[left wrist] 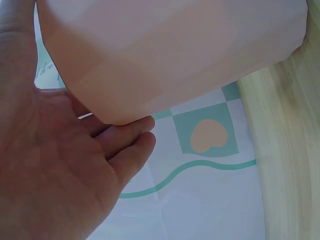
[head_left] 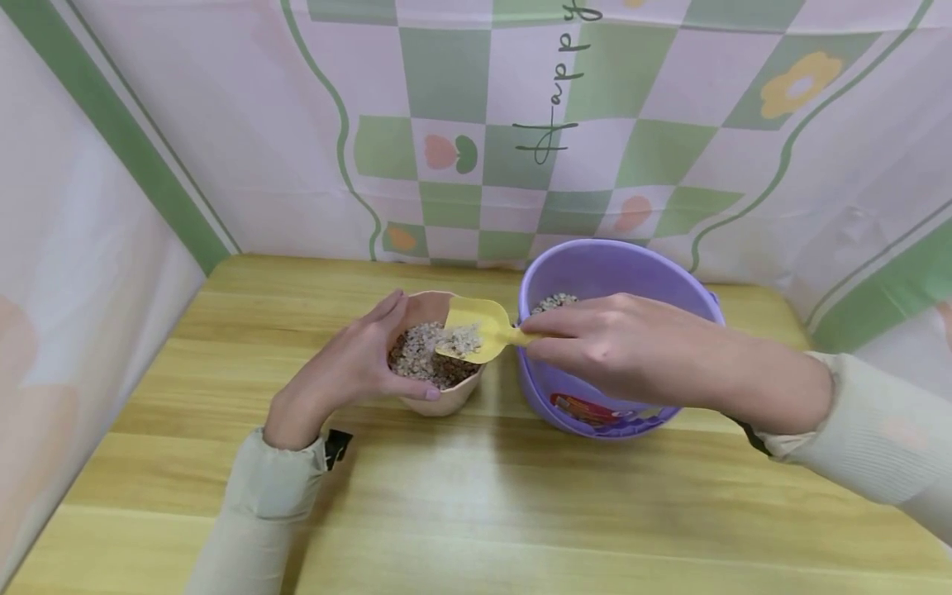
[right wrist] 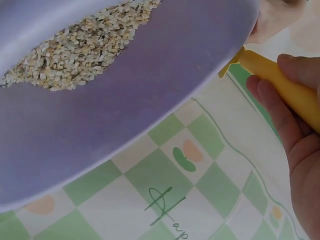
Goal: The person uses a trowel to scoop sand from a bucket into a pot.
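My left hand (head_left: 357,359) grips the side of a pale pink pot (head_left: 437,403), thumb near its front and fingers on the far side. Gravel (head_left: 413,354) fills the lower part of the pot. In the left wrist view the pot's faceted wall (left wrist: 165,65) hides part of the fingers. With my right hand (head_left: 617,343) I hold a small yellow scoop (head_left: 487,318) by its handle (right wrist: 272,74). The scoop's blade lies over the pot's opening and carries some gravel. Below the right hand stands a purple bucket (head_left: 632,263).
More gravel (right wrist: 82,52) lies inside the bucket, which has a red label (head_left: 583,408) on its front. Both containers are on a wooden table (head_left: 446,512). A checkered green and white cloth (head_left: 521,149) hangs behind it.
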### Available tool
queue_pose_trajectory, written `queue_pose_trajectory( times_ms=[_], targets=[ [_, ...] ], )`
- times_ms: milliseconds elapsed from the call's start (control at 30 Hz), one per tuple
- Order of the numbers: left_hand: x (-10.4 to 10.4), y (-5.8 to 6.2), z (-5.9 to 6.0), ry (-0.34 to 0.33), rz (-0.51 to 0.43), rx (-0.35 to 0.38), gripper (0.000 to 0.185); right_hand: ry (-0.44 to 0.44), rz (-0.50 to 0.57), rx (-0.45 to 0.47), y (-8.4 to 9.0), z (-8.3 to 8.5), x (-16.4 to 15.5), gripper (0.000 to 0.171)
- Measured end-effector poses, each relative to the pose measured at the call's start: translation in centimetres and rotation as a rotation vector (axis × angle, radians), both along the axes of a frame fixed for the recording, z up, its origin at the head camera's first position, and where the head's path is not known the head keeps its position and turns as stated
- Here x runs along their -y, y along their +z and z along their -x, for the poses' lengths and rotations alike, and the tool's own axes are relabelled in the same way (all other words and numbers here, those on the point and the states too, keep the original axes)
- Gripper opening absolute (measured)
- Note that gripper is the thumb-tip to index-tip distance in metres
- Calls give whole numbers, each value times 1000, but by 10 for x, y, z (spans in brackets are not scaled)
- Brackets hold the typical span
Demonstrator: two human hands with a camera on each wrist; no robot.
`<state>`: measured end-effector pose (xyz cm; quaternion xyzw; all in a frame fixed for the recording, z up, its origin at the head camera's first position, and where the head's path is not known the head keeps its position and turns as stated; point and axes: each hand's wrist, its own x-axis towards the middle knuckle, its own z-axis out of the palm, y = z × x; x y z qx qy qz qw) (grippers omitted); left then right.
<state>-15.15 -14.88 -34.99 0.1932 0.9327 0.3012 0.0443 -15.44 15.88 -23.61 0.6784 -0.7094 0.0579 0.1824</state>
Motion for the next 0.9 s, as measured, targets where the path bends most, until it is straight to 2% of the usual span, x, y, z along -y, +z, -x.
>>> queue_pose_trajectory(
  times_ms=[333, 600, 733, 900],
  targets=[
    [1, -1, -2, 3, -6, 2, 133, -24, -73, -29, 4, 2, 0, 30],
    [1, -2, -1, 6, -8, 10, 134, -45, -113, 5, 11, 4, 3, 37],
    [1, -1, 0, 6, -4, 2, 135, -62, -139, 2, 14, 3, 5, 34],
    [1, -2, 0, -3, -6, -2, 135, -55, -112, 5, 15, 4, 5, 31]
  ],
)
